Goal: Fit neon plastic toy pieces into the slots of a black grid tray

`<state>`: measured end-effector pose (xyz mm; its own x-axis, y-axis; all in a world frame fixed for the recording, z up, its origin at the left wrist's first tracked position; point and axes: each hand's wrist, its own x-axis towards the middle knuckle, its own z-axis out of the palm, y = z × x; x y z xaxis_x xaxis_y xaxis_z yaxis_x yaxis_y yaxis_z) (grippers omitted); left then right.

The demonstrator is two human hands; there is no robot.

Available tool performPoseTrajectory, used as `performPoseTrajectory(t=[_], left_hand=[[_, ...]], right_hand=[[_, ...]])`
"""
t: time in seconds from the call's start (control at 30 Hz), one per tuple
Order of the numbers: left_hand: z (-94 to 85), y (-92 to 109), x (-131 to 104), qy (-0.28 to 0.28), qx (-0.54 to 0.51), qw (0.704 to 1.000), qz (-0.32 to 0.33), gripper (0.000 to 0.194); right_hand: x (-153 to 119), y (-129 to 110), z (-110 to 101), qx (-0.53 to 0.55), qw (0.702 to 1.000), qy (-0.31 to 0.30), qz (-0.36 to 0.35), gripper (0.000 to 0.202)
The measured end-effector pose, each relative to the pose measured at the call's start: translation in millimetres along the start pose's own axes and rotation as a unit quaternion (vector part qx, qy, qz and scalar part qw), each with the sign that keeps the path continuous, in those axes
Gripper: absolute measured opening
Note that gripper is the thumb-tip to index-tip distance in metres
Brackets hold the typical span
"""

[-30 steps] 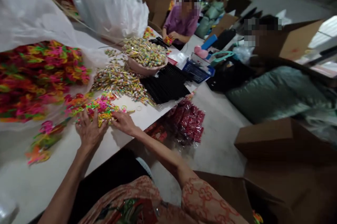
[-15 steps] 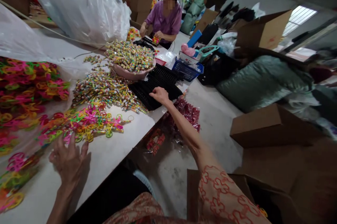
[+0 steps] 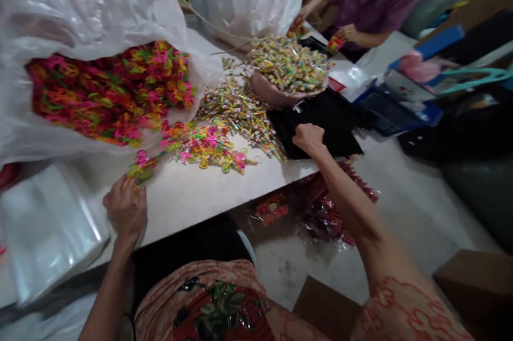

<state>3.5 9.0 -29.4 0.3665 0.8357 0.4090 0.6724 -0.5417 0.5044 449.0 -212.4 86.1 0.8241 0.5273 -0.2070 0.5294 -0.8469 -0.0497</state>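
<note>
My left hand (image 3: 126, 204) is at the left part of the white table, fingers curled around the end of a short row of colourful plastic pieces (image 3: 141, 170). The fingers partly hide the nearest yellow-orange piece. Farther right, my right hand (image 3: 308, 137) is closed at the near edge of a stack of flat black plastic trays (image 3: 332, 122); its fingertips are hidden. Between the hands lies a loose pile of pink, yellow and green plastic pieces (image 3: 208, 143). Behind that pile are many short patterned sticks (image 3: 236, 106).
A pink basin (image 3: 268, 90) heaped with patterned sticks stands behind the trays. At left are an open white bag (image 3: 100, 15) of colourful pieces and clear plastic sleeves (image 3: 48, 223). A blue basket (image 3: 380, 108) sits right. A co-worker in purple (image 3: 364, 9) works across the table.
My view has swung left and down. My left hand has moved left and its spread fingers have curled onto the plastic pieces. The right hand stays at the black trays, now in a fist.
</note>
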Motion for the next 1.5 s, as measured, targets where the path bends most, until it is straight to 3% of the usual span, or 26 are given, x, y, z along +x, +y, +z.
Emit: performPoseTrajectory(t=[0.1,0.17,0.3,0.37,0.43,0.5,0.57,0.63,0.7,0.8,0.9,0.97,1.0,1.07,1.13,1.2,1.33,1.4,1.5], left_hand=[[3.2,-5.4,-1.3,-0.018,0.017,0.999,-0.026,0.042],[8.1,-4.4,0.6,-0.045,0.031,0.998,-0.041,0.045],[22.2,4.1,8.8,-0.085,0.006,0.996,-0.04,0.048],[28.8,8.3,12.6,-0.082,-0.038,0.995,-0.034,0.047],[31.4,11.2,14.3,-0.069,-0.084,0.994,-0.032,0.045],[27.8,13.4,13.1,-0.037,-0.126,0.99,-0.048,0.041],[17.6,16.7,9.1,0.001,-0.177,0.981,-0.081,0.039],[3.2,22.7,3.2,0.014,-0.258,0.957,-0.129,0.042],[-11.7,30.7,-2.9,-0.015,-0.374,0.908,-0.188,0.047],[-29.4,38.9,-9.3,-0.043,-0.509,0.812,-0.282,0.051],[-43.9,32.6,-15.6,-0.003,-0.522,0.777,-0.351,0.052],[-55.0,21.7,-24.4,0.03,-0.495,0.782,-0.377,0.05],[-60.9,15.9,-30.9,0.045,-0.479,0.787,-0.386,0.048],[-71.2,6.8,-47.6,0.065,-0.458,0.794,-0.396,0.046],[-76.9,3.2,-66.1,0.069,-0.453,0.793,-0.401,0.045],[-75.8,5.4,-81.9,0.065,-0.454,0.791,-0.405,0.048],[-58.2,18.9,-94.4,0.038,-0.453,0.795,-0.402,0.069],[-48.4,24.8,-93.3,0.0,-0.464,0.794,-0.392,0.082],[-41.2,27.3,-94.8,-0.041,-0.477,0.784,-0.396,0.095]], right_hand=[[-20.8,-11.4,-12.0,-0.048,0.986,0.137,0.083,0.038],[-35.4,-17.3,-18.6,-0.04,0.978,0.191,0.079,0.038],[-57.6,-36.6,-18.7,0.07,0.958,0.278,-0.008,0.028],[-69.9,-56.0,-10.9,0.169,0.933,0.308,-0.075,0.022],[-85.2,-82.0,1.9,0.283,0.902,0.299,-0.133,0.018],[-102.2,-111.6,19.2,0.408,0.87,0.235,-0.144,0.018],[-118.5,-141.4,40.4,0.533,0.835,0.079,-0.109,0.015],[-133.4,-168.7,63.6,0.626,0.771,-0.087,-0.072,0.014],[-146.7,-191.6,86.3,0.663,0.717,-0.207,-0.058,0.015],[-162.0,-215.7,113.9,0.665,0.687,-0.282,-0.082,0.016],[-164.3,-228.6,128.4,0.613,0.697,-0.347,-0.135,0.018],[-156.4,-235.2,129.0,0.544,0.741,-0.351,-0.179,0.019],[-150.3,-239.5,126.7,0.498,0.779,-0.321,-0.208,0.021],[-136.8,-251.8,118.4,0.383,0.857,-0.206,-0.276,0.024],[-125.3,-269.9,108.4,0.246,0.899,-0.098,-0.347,0.028],[-118.4,-291.1,101.1,0.12,0.908,-0.061,-0.397,0.035],[-114.8,-322.7,98.7,-0.02,0.906,-0.083,-0.416,0.046],[-114.4,-324.2,99.9,-0.029,0.908,-0.088,-0.409,0.048],[-113.4,-305.8,97.8,-0.014,0.908,-0.107,-0.405,0.048]])
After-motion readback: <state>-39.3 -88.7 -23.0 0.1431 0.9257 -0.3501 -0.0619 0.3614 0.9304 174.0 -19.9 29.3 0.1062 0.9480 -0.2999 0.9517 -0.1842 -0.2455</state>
